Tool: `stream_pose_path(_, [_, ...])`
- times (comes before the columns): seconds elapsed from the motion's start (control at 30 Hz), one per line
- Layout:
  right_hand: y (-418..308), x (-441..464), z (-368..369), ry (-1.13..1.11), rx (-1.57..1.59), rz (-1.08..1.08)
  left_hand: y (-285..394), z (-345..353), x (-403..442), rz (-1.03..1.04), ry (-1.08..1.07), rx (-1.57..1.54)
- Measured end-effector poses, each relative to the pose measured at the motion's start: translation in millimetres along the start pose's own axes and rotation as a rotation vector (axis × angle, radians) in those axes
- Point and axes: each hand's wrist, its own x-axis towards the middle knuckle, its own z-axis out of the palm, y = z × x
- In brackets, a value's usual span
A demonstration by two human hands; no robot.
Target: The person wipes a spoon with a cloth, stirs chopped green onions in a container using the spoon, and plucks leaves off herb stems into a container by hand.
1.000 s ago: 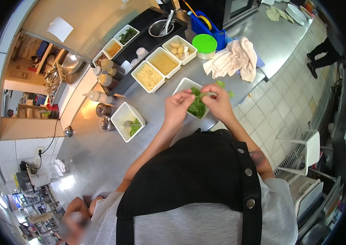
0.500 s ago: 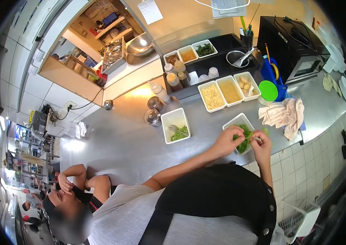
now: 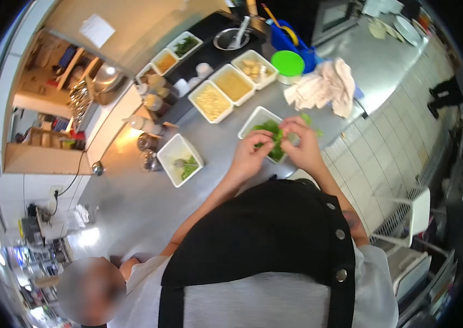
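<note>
Both of my hands are over a white container [image 3: 249,123] of green leaves [image 3: 276,151] on the steel counter. My left hand [image 3: 252,154] is closed, thumb and fingers pinched on leafy greens at the container's middle. My right hand [image 3: 302,143] pinches the greens from the other side, with leafy sprigs [image 3: 312,124] showing beyond its fingers. The two hands are close together, their fingertips almost meeting. To the left stands a white container [image 3: 180,160] holding chopped greens [image 3: 189,167] and a spoon.
Tubs of pale shredded food [image 3: 211,102] and yellowish food [image 3: 232,86] stand beyond my hands, near a green-lidded tub [image 3: 288,64] and a cloth [image 3: 323,89]. Bottles and jars [image 3: 148,142] are at left. A person [image 3: 91,291] is at lower left; another's legs [image 3: 443,94] show at right.
The view has swung away to the right and back. The person at lower left shows less than half a second ago. My hands have stayed over the leaf container, still pinching greens.
</note>
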Motion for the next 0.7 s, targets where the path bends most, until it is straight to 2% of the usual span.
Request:
stream_pose_path(0.1, [-6,-1,-2,0.034,-0.291,-0.097,4,4,-2,-0.081,0.020,-0.052])
stream_pose_path(0.2, [-1,1,-8,0.163,-0.273,-0.062,0,2,0,-0.117,0.014,-0.037])
stream_pose_path(0.3, [3,5,-20,0.144,-0.158,0.043,-4,0,2,-0.139,0.046,-0.097])
stream_pose_path(0.47, [43,1,-43,0.137,-0.466,0.142,-9,-3,7,-0.227,0.064,-0.205])
stream_pose_path(0.6, [56,-8,-46,0.129,-0.691,0.216,-19,-4,10,-0.143,0.111,-0.095])
stream_pose_path(0.7, [44,-6,-43,0.172,-0.594,0.209,-20,-4,11,-0.054,0.156,0.054])
